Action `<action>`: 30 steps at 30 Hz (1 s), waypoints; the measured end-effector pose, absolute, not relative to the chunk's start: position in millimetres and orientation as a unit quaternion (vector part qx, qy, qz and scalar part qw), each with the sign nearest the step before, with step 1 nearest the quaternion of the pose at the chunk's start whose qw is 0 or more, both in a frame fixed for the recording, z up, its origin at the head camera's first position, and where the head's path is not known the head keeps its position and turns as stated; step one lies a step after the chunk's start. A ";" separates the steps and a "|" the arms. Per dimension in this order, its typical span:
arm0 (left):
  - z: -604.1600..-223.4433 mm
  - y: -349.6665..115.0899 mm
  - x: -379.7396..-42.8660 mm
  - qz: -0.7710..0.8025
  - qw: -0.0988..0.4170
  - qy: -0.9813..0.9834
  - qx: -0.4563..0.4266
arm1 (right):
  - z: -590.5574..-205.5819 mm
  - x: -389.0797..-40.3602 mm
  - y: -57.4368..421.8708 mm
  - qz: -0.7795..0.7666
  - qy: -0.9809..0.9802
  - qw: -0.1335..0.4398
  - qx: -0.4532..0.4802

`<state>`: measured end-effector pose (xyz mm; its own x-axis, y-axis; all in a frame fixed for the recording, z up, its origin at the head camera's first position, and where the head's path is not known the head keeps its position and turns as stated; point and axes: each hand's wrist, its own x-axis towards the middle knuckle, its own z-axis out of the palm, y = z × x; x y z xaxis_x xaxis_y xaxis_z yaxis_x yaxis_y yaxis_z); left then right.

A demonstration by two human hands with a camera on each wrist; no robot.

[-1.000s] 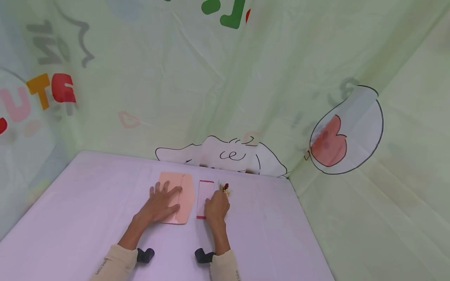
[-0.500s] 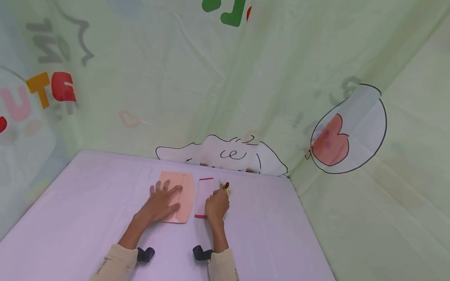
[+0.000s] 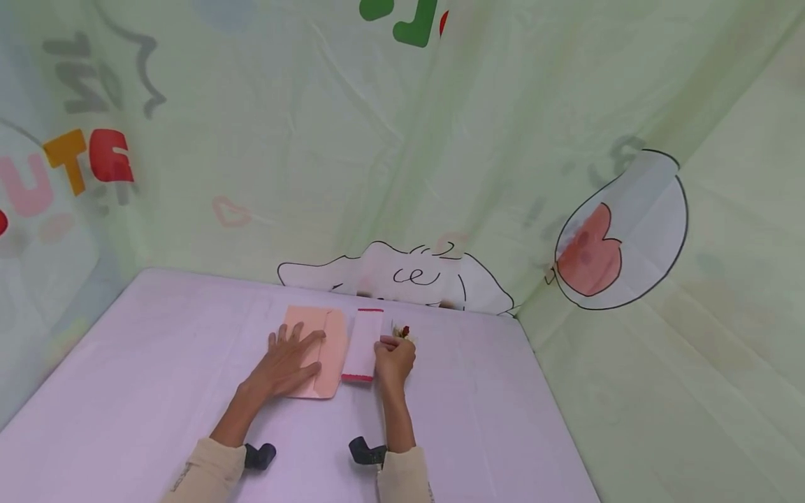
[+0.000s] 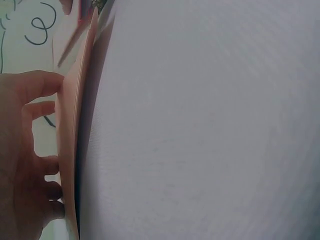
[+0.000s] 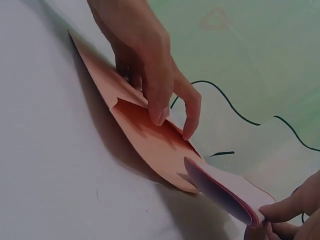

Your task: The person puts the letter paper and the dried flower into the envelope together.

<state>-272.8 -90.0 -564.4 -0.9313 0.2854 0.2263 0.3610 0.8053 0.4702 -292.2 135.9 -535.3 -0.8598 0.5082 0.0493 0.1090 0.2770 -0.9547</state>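
Observation:
My left hand [image 3: 286,363] rests on a peach envelope [image 3: 333,349], fingers spread over it. In the right wrist view the envelope [image 5: 150,150] gapes, with its pocket facing up and a wide flap toward the right. My right hand [image 3: 395,360] pinches the right edge of a folded pale pink sheet [image 3: 363,346] with red-edged ends. That folded sheet [image 5: 225,192] overlaps the flap's tip in the right wrist view. Just beyond the right hand is a small dried-flower sprig [image 3: 404,332] with a dark red bloom, its lower part hidden by the hand.
A pale lilac table [image 3: 490,419] spreads around both hands. Behind it hangs a light green curtain [image 3: 314,175] printed with cartoon shapes. Dark wrist mounts [image 3: 367,452] stick out inward from both forearms.
The folded sheet has shifted away from me and tilted, its near end now closer to the envelope. My right hand has turned, fingers now at the sheet's edge. The left hand stays put.

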 end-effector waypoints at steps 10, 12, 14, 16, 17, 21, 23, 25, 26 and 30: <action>-569.8 -90.9 -274.5 -0.272 0.068 -0.945 -0.170 | -532.0 -286.2 127.3 0.653 -0.728 0.095 -0.186; -569.9 -90.5 -274.0 -0.273 0.071 -0.944 -0.170 | -532.4 -285.3 125.6 0.654 -0.729 0.087 -0.184; -569.9 -90.6 -274.0 -0.274 0.073 -0.944 -0.170 | -532.4 -285.0 123.8 0.648 -0.734 0.080 -0.187; -569.9 -90.7 -273.8 -0.272 0.067 -0.945 -0.168 | -532.6 -284.9 122.0 0.641 -0.740 0.074 -0.192; -570.1 -90.7 -273.9 -0.273 0.064 -0.945 -0.167 | -532.6 -284.9 121.0 0.638 -0.741 0.071 -0.194; -570.5 -90.5 -274.6 -0.276 0.061 -0.945 -0.167 | -533.0 -284.8 116.6 0.627 -0.751 0.066 -0.198; -570.9 -90.7 -275.2 -0.281 0.067 -0.942 -0.169 | -532.8 -284.4 114.4 0.621 -0.756 0.067 -0.196; -571.9 -91.1 -275.9 -0.283 0.074 -0.941 -0.170 | -532.8 -283.5 112.3 0.614 -0.762 0.069 -0.194; -572.4 -91.4 -276.1 -0.285 0.074 -0.940 -0.170 | -532.7 -283.1 111.2 0.610 -0.765 0.070 -0.194; -574.9 -92.9 -276.9 -0.284 0.065 -0.942 -0.167 | -533.7 -282.0 106.9 0.592 -0.779 0.072 -0.195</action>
<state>-276.9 -92.9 -574.9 -0.9362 0.2769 0.2165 0.3505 0.7827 0.5144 -282.0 106.9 -533.7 -0.9133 0.3893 -0.1193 0.2189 0.2225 -0.9500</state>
